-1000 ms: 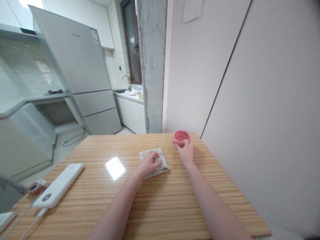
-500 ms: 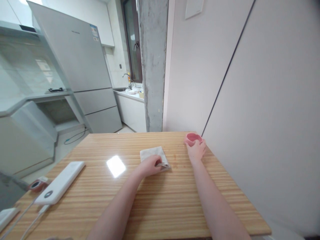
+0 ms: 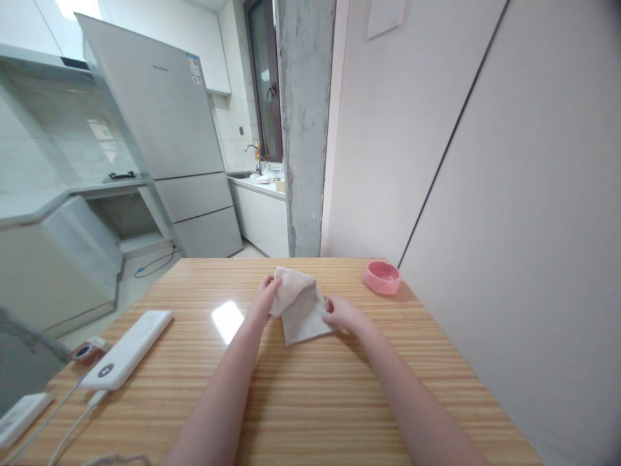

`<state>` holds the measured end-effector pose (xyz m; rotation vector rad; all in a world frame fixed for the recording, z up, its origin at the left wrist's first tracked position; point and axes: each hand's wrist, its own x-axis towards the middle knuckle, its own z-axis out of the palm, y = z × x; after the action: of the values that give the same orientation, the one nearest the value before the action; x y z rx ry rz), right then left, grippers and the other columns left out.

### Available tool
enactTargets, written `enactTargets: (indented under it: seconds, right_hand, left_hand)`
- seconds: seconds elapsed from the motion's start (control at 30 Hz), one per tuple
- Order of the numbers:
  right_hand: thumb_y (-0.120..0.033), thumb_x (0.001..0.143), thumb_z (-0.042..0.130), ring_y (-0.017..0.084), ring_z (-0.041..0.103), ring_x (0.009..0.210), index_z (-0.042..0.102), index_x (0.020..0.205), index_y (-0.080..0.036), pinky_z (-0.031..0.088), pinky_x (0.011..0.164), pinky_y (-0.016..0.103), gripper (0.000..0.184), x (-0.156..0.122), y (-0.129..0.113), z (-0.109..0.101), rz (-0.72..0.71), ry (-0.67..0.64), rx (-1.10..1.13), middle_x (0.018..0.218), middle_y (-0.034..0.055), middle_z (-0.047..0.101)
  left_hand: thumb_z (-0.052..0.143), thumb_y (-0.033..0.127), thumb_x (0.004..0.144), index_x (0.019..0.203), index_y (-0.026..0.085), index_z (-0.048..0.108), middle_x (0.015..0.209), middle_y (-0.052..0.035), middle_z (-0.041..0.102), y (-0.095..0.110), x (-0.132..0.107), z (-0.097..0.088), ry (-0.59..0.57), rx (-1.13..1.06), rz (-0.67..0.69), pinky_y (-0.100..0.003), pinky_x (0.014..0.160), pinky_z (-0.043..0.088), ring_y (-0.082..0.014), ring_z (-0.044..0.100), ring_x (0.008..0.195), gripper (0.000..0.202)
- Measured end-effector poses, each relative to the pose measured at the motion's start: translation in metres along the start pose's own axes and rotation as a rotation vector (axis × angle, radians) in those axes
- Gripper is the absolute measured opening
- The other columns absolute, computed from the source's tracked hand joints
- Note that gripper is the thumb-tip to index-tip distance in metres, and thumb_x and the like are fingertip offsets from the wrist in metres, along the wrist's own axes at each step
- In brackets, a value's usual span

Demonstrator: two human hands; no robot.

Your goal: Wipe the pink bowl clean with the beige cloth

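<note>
A pale grey-white cloth (image 3: 305, 314) is spread partly unfolded between my two hands, its lower edge resting on the wooden table (image 3: 310, 401). My left hand (image 3: 264, 298) pinches the cloth's upper left side, where a flap is lifted and folded over. On the other side, my right hand (image 3: 342, 314) has its thumb and fingers closed on the cloth's right edge. Beyond the right hand, near the far right corner, a pink ashtray-like bowl (image 3: 382, 278) with angular sides stands upright, touched by neither hand.
On the table's left lie a white power bank (image 3: 129, 353) with a cable (image 3: 72, 430), a reddish-brown roll-like object (image 3: 87, 353) and a white power strip (image 3: 22, 417). A wall (image 3: 509, 259) runs along the right side. Behind stand a pillar (image 3: 308, 129) and a fridge (image 3: 155, 116).
My right hand has let go of the pink bowl and moved left onto the cloth. My left hand has shifted left and lifted part of the cloth, which is more unfolded. The view turned slightly left.
</note>
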<state>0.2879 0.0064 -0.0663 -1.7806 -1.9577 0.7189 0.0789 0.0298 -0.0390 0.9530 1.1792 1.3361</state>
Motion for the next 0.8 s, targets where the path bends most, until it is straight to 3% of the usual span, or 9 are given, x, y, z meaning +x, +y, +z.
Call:
enactTargets:
  seconds: [0.07,0.17,0.2,0.27,0.37,0.43,0.53,0.63,0.8]
  right_hand:
    - [-0.004,0.056,0.059,0.012,0.049,0.059,0.051,0.065,-0.019,0.029,0.056,0.022,0.019,0.004,0.007,-0.007,0.001,-0.047,0.055,0.060,-0.0048,0.054]
    - [-0.002,0.058,0.056,0.013,0.050,0.060,0.051,0.067,-0.018,0.030,0.056,0.023,0.019,0.011,0.014,-0.015,-0.008,-0.024,0.060,0.063,-0.0031,0.057]
    - [-0.004,0.062,0.056,0.014,0.052,0.063,0.053,0.070,-0.018,0.032,0.058,0.023,0.016,0.014,0.016,-0.017,0.002,0.032,0.040,0.066,-0.0014,0.059]
    - [-0.009,0.072,0.053,0.017,0.057,0.076,0.057,0.082,-0.017,0.037,0.068,0.027,0.013,0.018,0.021,-0.019,0.031,0.269,-0.032,0.080,0.0039,0.064]
    - [-0.018,0.083,0.046,0.023,0.054,0.104,0.056,0.108,-0.017,0.037,0.085,0.033,0.026,0.023,0.028,-0.019,0.072,0.587,-0.160,0.108,0.0111,0.062]
    - [-0.025,0.084,0.049,0.026,0.051,0.112,0.054,0.116,-0.017,0.037,0.089,0.035,0.033,0.024,0.033,-0.016,0.114,0.562,-0.228,0.116,0.0140,0.059]
    - [-0.030,0.082,0.055,0.029,0.052,0.112,0.055,0.117,-0.016,0.038,0.088,0.037,0.038,0.024,0.037,-0.011,0.174,0.428,-0.299,0.114,0.0168,0.059]
    - [-0.028,0.081,0.056,0.027,0.056,0.106,0.056,0.116,-0.016,0.039,0.086,0.036,0.037,0.026,0.040,-0.009,0.176,0.372,-0.275,0.107,0.0154,0.063]
    - [-0.024,0.079,0.055,0.023,0.061,0.095,0.059,0.112,-0.018,0.041,0.082,0.032,0.034,0.031,0.044,-0.008,0.134,0.325,-0.162,0.098,0.0104,0.067]
  left_hand:
    - [0.068,0.044,0.058,0.076,0.018,0.055,0.068,0.0013,0.057,0.003,0.004,-0.007,0.028,-0.025,-0.011,-0.024,0.058,0.039,-0.0143,0.054,0.064,0.034]
    - [0.066,0.045,0.059,0.077,0.018,0.057,0.070,-0.0005,0.059,0.005,0.011,-0.019,0.066,-0.001,0.005,-0.025,0.059,0.040,-0.0158,0.055,0.066,0.034]
    - [0.064,0.045,0.061,0.077,0.017,0.058,0.072,-0.0017,0.060,0.005,0.013,-0.024,0.085,0.046,0.024,-0.025,0.060,0.041,-0.0167,0.056,0.068,0.033]
    - [0.062,0.043,0.066,0.082,0.017,0.059,0.078,-0.0044,0.062,0.004,0.018,-0.033,0.176,0.248,0.096,-0.027,0.064,0.043,-0.0187,0.058,0.073,0.031]
    - [0.056,0.036,0.075,0.105,0.016,0.055,0.096,-0.0099,0.064,0.000,0.021,-0.043,0.374,0.746,0.250,-0.031,0.075,0.044,-0.0226,0.060,0.088,0.037]
    - [0.051,0.036,0.079,0.114,0.016,0.052,0.106,-0.0144,0.063,-0.003,0.021,-0.047,0.386,1.042,0.242,-0.035,0.081,0.043,-0.0267,0.059,0.098,0.040]
    - [0.048,0.038,0.079,0.101,0.016,0.058,0.106,-0.0189,0.064,-0.006,0.018,-0.050,0.260,1.296,0.081,-0.039,0.080,0.043,-0.0330,0.059,0.102,0.032]
    - [0.049,0.037,0.077,0.091,0.017,0.059,0.101,-0.0206,0.066,-0.009,0.018,-0.052,0.189,1.368,-0.009,-0.040,0.075,0.043,-0.0353,0.061,0.097,0.027]
    - [0.055,0.031,0.072,0.076,0.017,0.060,0.094,-0.0231,0.067,-0.013,0.020,-0.051,0.132,1.263,0.052,-0.040,0.075,0.043,-0.0373,0.063,0.092,0.015]
